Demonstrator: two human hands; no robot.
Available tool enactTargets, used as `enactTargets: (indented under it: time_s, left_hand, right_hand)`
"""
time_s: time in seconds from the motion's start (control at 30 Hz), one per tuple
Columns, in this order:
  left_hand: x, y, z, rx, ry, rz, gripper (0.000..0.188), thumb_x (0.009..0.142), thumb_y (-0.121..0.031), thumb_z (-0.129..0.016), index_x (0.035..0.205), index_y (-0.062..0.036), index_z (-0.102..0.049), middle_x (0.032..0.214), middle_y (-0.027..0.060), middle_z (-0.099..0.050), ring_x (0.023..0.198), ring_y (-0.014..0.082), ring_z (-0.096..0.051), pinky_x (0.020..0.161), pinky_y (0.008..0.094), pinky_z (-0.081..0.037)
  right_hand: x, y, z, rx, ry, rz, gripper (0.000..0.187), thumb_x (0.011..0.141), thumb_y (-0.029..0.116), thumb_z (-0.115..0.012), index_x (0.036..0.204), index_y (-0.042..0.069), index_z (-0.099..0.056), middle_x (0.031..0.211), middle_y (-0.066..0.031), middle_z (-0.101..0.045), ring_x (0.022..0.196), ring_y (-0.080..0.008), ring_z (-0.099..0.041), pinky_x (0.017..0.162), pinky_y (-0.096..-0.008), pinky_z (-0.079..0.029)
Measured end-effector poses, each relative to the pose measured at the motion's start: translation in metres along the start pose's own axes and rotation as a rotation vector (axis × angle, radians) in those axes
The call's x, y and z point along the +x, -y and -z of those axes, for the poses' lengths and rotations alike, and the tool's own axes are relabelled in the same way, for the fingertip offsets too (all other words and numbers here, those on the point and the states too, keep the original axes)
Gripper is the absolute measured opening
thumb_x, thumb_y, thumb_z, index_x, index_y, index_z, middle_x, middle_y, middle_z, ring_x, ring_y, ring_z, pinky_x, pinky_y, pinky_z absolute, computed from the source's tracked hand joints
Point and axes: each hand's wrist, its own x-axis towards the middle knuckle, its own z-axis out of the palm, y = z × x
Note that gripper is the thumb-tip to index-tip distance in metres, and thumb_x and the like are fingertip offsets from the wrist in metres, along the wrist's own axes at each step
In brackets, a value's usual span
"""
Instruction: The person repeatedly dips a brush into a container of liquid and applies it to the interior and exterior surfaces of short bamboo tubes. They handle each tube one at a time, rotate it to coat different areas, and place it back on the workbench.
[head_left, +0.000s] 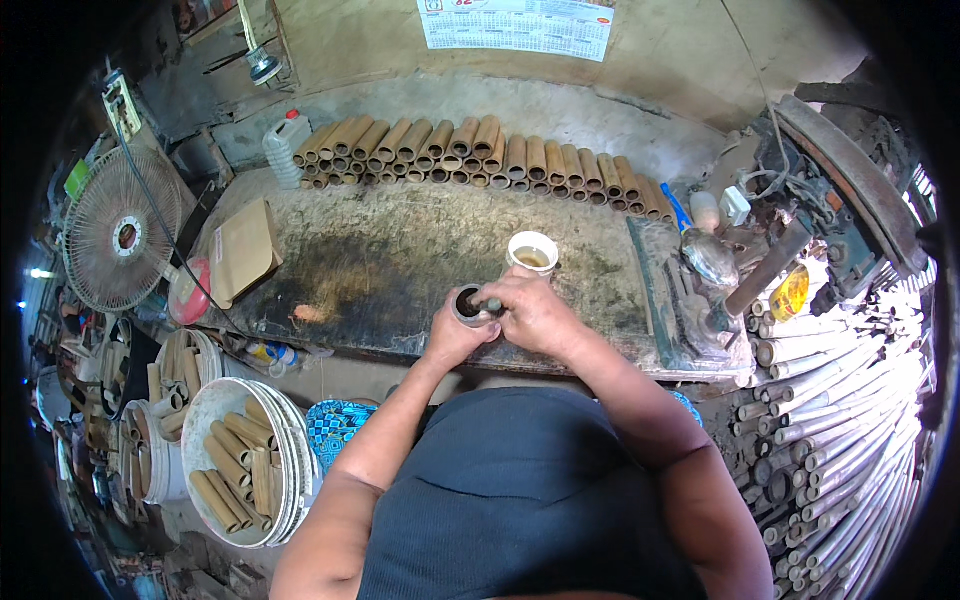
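Across the worn bench point(390, 240), near side, the left hand point(453, 337) grips a short tube point(466, 306), the right hand's point(538, 312) grip pinching a stick point(490, 305) just left of a white cup point(533, 242).

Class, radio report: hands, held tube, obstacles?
Left hand gripping tube, open mouth up. Right hand pinching rod near its rim. White cup just beyond.

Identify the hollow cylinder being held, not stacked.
The dark-mouthed cylinder in the left hand; the brown tubes lie stacked at the back of the bench.
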Motion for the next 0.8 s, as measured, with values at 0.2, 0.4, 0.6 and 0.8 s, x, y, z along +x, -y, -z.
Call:
enactTargets:
  time_s: [0.2,0.4,0.6,0.8]
  left_hand:
    - [0.0,-0.012,0.013,0.042,0.144,-0.01,0.067,0.07,-0.021,-0.09,0.126,-0.0046,-0.058,0.117,0.0133,-0.071,0.111,0.0261,-0.07,0.097,0.039,-0.053]
    - [0.003,-0.015,0.012,0.006,0.198,-0.014,0.068,0.07,-0.021,-0.09,0.128,-0.0048,-0.057,0.118,0.0147,-0.072,0.113,0.0288,-0.07,0.097,0.0395,-0.053]
    - [0.001,-0.022,0.013,0.078,0.199,-0.007,0.066,0.072,-0.023,-0.088,0.127,-0.0051,-0.057,0.116,0.0177,-0.072,0.111,0.032,-0.071,0.095,0.0407,-0.055]
    - [-0.002,-0.031,0.014,0.052,0.245,0.038,0.065,0.072,-0.023,-0.088,0.127,-0.0053,-0.057,0.115,0.0182,-0.072,0.11,0.0334,-0.071,0.094,0.0411,-0.055]
  right_hand:
    - [-0.009,-0.005,0.01,-0.014,-0.097,0.097,0.034,0.067,0.009,-0.083,0.1,0.008,-0.075,0.091,-0.0066,-0.071,0.091,-0.0286,-0.064,0.086,-0.0396,-0.053]
    - [-0.005,0.007,0.015,-0.069,-0.038,-0.024,0.033,0.068,0.009,-0.084,0.1,0.01,-0.076,0.09,-0.0056,-0.069,0.092,-0.0289,-0.064,0.086,-0.0401,-0.052]
    - [-0.013,0.001,0.026,-0.057,-0.166,0.043,0.03,0.068,0.003,-0.08,0.097,0.01,-0.074,0.096,-0.0054,-0.07,0.094,-0.0307,-0.063,0.088,-0.0407,-0.051]
    - [-0.017,0.0,0.011,-0.071,-0.056,-0.076,0.033,0.068,0.0,-0.078,0.1,0.011,-0.075,0.094,-0.0062,-0.069,0.098,-0.0308,-0.063,0.093,-0.0419,-0.05]
